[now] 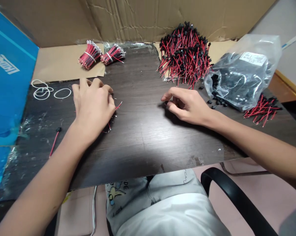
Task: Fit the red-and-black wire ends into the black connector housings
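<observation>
My left hand [92, 105] lies curled, palm down, over a small bunch of red and black wires [113, 113] on the dark board [143, 137]; wire ends stick out to its right. My right hand [186, 105] rests on the board at centre right, thumb and fingers pinched on a small black connector [166, 102]. A big heap of red and black wires with black connectors [184, 54] lies behind the right hand. Two bundles of wires tied with bands [101, 55] lie at the back left.
A clear plastic bag of black connectors [243, 73] sits at right, with loose connectors and a few wires [262, 109] beside it. White rubber bands [48, 91] and one finished wire [54, 141] lie at left. A blue box [8, 82] stands at far left, cardboard behind.
</observation>
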### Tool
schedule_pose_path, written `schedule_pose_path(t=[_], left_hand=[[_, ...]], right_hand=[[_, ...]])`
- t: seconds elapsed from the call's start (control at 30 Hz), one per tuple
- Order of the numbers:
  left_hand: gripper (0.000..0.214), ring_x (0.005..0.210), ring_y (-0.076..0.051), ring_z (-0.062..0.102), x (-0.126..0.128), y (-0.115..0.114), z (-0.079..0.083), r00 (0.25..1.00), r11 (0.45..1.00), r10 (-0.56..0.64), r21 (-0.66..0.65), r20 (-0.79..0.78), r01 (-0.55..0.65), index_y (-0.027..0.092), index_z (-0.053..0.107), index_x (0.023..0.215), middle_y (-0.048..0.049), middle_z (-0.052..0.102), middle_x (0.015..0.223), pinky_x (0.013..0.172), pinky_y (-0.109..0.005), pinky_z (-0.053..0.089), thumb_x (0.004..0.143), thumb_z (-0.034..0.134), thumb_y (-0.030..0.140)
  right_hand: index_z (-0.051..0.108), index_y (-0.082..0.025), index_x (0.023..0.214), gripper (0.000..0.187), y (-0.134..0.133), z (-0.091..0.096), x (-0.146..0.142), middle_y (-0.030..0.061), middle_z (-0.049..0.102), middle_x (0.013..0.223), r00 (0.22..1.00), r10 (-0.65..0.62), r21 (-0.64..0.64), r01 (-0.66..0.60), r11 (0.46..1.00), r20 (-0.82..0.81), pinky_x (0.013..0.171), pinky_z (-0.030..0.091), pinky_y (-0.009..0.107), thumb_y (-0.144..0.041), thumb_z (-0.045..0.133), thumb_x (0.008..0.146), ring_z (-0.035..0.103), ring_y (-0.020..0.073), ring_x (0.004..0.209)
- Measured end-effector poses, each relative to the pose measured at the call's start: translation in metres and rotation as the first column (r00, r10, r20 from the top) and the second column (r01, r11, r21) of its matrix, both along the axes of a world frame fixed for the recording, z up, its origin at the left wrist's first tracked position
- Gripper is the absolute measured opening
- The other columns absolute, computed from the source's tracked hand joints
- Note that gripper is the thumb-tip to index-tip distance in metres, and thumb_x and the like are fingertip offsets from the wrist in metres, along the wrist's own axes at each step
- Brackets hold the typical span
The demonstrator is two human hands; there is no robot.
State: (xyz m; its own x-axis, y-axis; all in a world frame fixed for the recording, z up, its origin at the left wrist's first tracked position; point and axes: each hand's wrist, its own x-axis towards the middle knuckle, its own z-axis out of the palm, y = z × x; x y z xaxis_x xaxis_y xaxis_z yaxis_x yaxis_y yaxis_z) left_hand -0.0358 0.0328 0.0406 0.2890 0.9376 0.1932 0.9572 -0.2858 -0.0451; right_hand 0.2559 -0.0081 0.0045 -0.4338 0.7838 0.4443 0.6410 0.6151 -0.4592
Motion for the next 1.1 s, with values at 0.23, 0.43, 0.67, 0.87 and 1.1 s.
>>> schedule_pose_path(t=[0.23, 0.43, 0.67, 0.87, 1.1], left_hand=[[0.038, 0.133, -0.044, 0.049, -0.003, 0.007, -0.005, 0.997, 0.994, -0.073, -0.08, -0.01, 0.072, 0.015, 0.071, 0.109, -0.0179, 0.067, 0.124, 0.104, -0.062, 0.041, 0.104, 0.037, 0.029], [0.029, 0.138, -0.038, 0.048, 0.002, 0.008, -0.006, 0.987, 0.991, -0.118, -0.044, 0.106, 0.123, 0.02, 0.063, 0.117, -0.0145, 0.06, 0.138, 0.113, -0.059, 0.036, 0.102, 0.038, 0.023], [0.031, 0.132, -0.04, 0.049, 0.001, 0.004, -0.003, 0.979, 0.991, -0.125, -0.029, 0.162, 0.132, 0.017, 0.072, 0.107, -0.015, 0.068, 0.123, 0.111, -0.061, 0.035, 0.102, 0.044, 0.031], [0.026, 0.125, -0.037, 0.052, -0.005, 0.012, -0.01, 0.961, 0.986, -0.125, -0.076, 0.246, 0.148, 0.02, 0.072, 0.091, -0.0119, 0.07, 0.106, 0.112, -0.06, 0.031, 0.097, 0.051, 0.034], [0.031, 0.126, -0.038, 0.051, -0.003, 0.011, -0.009, 0.974, 0.978, -0.161, -0.106, 0.162, 0.18, 0.018, 0.067, 0.098, -0.014, 0.068, 0.114, 0.112, -0.059, 0.03, 0.102, 0.039, 0.031]], right_hand=[[0.068, -0.017, 0.097, 0.015, 0.0, 0.005, 0.002, 0.0028, 0.073, 0.088, 0.997, -0.05, -0.064, 0.047, 0.997, -0.054, 0.066, 0.047, 0.028, -0.018, 0.058, 0.087, 0.056, 0.0123, 0.063], [0.063, -0.023, 0.113, 0.024, 0.001, 0.0, -0.003, 0.0025, 0.07, 0.103, 0.895, -0.086, -0.373, -0.095, 0.923, -0.439, 0.052, 0.047, 0.025, -0.031, 0.07, 0.091, 0.062, 0.0109, 0.064], [0.065, -0.022, 0.114, 0.033, 0.003, 0.0, -0.008, 0.0031, 0.071, 0.1, 0.726, -0.14, -0.536, -0.347, 0.77, -0.673, 0.042, 0.045, 0.022, -0.031, 0.082, 0.087, 0.063, 0.0103, 0.062], [0.071, -0.021, 0.109, 0.029, 0.003, 0.001, -0.006, 0.0041, 0.072, 0.099, 0.664, -0.177, -0.559, -0.421, 0.714, -0.726, 0.043, 0.045, 0.021, -0.034, 0.084, 0.087, 0.063, 0.01, 0.064], [0.073, -0.017, 0.109, 0.029, 0.008, 0.001, 0.0, 0.0062, 0.075, 0.102, 0.569, -0.269, -0.593, -0.519, 0.615, -0.777, 0.042, 0.045, 0.021, -0.032, 0.084, 0.086, 0.061, 0.009, 0.061]])
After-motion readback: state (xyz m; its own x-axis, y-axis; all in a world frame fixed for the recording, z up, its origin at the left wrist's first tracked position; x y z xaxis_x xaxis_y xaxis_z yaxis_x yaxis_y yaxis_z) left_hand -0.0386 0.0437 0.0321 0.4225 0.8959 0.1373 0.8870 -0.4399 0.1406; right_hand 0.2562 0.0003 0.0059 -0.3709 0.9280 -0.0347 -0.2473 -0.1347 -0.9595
